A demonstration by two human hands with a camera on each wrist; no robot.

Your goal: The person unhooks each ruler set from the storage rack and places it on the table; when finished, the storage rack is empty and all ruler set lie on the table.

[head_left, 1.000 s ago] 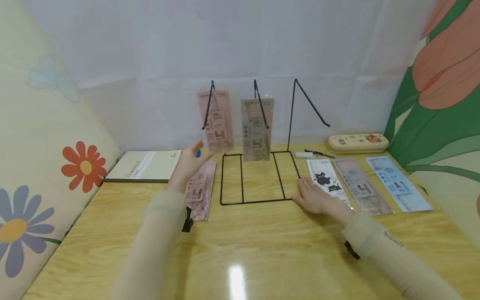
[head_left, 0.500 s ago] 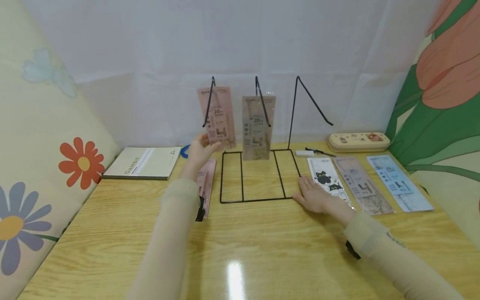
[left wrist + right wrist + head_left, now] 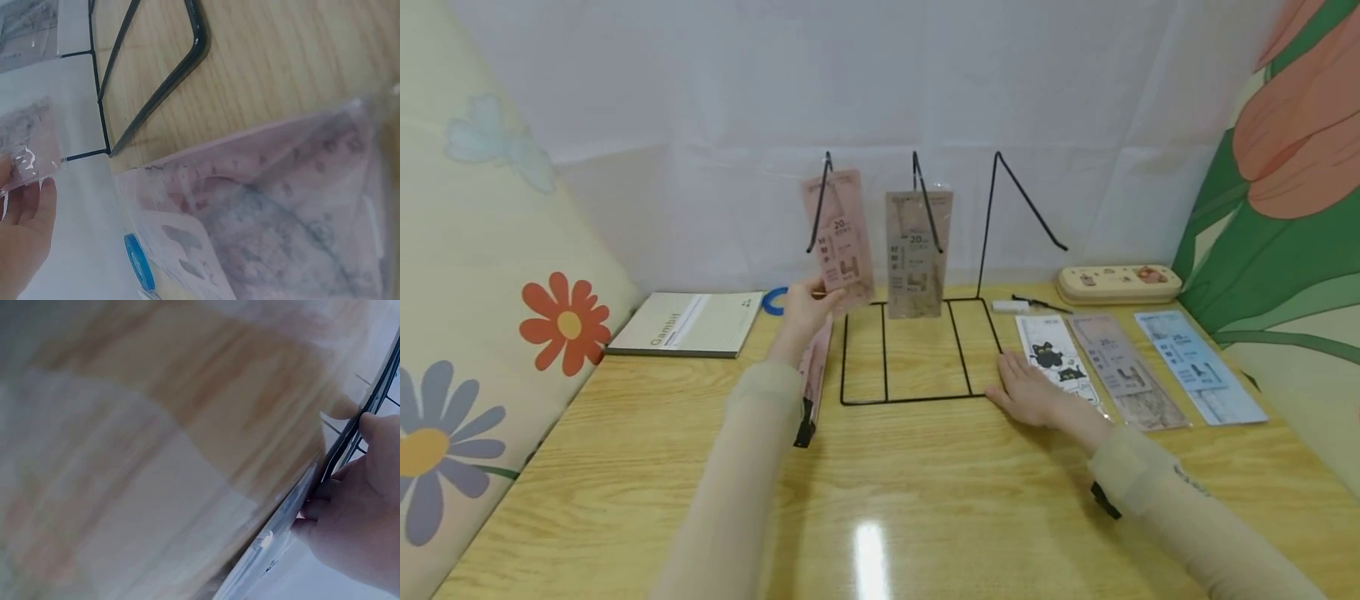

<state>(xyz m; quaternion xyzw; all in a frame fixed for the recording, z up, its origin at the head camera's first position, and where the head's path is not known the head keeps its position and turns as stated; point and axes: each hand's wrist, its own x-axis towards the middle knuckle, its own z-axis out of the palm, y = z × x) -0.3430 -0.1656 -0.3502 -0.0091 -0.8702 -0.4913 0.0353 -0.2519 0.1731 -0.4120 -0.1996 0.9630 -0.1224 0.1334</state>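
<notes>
My left hand [image 3: 805,318] pinches the lower left corner of a pink ruler set [image 3: 844,233] in a clear sleeve, thumb in front. That set hangs slightly tilted from the left hook of a black wire rack [image 3: 925,399]. From the middle hook hangs a greyish-brown ruler set [image 3: 917,283]; the right hook is bare. My right hand [image 3: 1028,393] lies palm down with its fingers on the right side of the rack's base. Another pink ruler set [image 3: 269,231] lies on the table below my left wrist, partly hidden by the arm in the head view.
Right of the rack lie a white cat-print packet [image 3: 1051,354], a mauve ruler set [image 3: 1123,375] and a blue one [image 3: 1198,367]. Behind them are a pencil case [image 3: 1116,287], an eraser [image 3: 1011,307] and a black pen [image 3: 1041,305]. A notebook [image 3: 688,323] and blue tape roll [image 3: 772,302] lie left.
My left hand has moved right and up to the hanging pink set and taken its lower corner, shifting the set slightly right. The right hand stays put on the rack base.
</notes>
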